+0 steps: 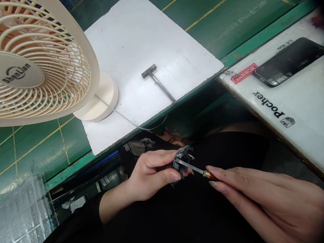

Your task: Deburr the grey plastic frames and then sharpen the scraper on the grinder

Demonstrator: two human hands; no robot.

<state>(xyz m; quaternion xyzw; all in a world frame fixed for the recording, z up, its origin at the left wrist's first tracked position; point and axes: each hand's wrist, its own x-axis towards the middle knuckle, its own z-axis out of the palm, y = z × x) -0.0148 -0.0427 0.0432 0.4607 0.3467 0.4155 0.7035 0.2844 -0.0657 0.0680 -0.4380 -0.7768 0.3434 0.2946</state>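
Above my lap, my left hand (pixel 149 173) pinches a small dark grey plastic part (pixel 181 162) with a curved rim and cut-outs. From the right, my right hand (pixel 263 192) is closed round the reddish-brown handle of a small hand tool (pixel 193 167) with a brass collar and a flat metal blade. The blade's tip reaches the near face of the plastic part and seems to touch it. Whether the blade is a file or a scraper cannot be made out. My right palm hides most of the handle.
A cream desk fan (pixel 96 67) stands at the left on a white board (pixel 131 37) over a green gridded table. A metal T-shaped tool (pixel 159 82) lies on the board. At right a phone (pixel 286 62) rests on a printed box (pixel 301 101). Clear plastic trays (pixel 25 209) sit lower left.
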